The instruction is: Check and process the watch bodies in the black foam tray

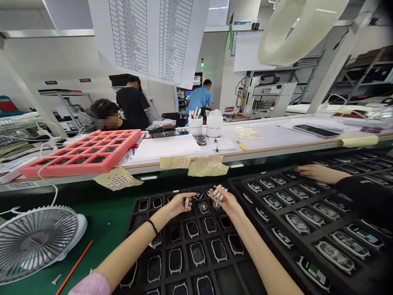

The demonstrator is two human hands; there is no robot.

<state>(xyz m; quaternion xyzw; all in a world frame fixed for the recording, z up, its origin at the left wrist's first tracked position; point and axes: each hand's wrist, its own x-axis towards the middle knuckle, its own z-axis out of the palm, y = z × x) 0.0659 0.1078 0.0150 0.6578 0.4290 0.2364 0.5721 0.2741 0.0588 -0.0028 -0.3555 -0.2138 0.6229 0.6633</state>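
Note:
My left hand (179, 203) is closed in a pinch on one small white part (186, 202) above the far rows of a black tray (184, 237) of smartwatch bodies. My right hand (225, 200) is closed around a bunch of the same small white parts (220, 191), held just right of the left hand over the same tray. A watch body (204, 207) lies in its pocket right between the two hands. Both forearms reach in from the bottom edge.
A second black tray (307, 213) of watches lies to the right, with a co-worker's hand (310, 171) on its far edge. A small white fan (37, 239) stands at left on the green belt. Behind, a shelf holds a red tray (82, 153), papers and white cups (195, 125).

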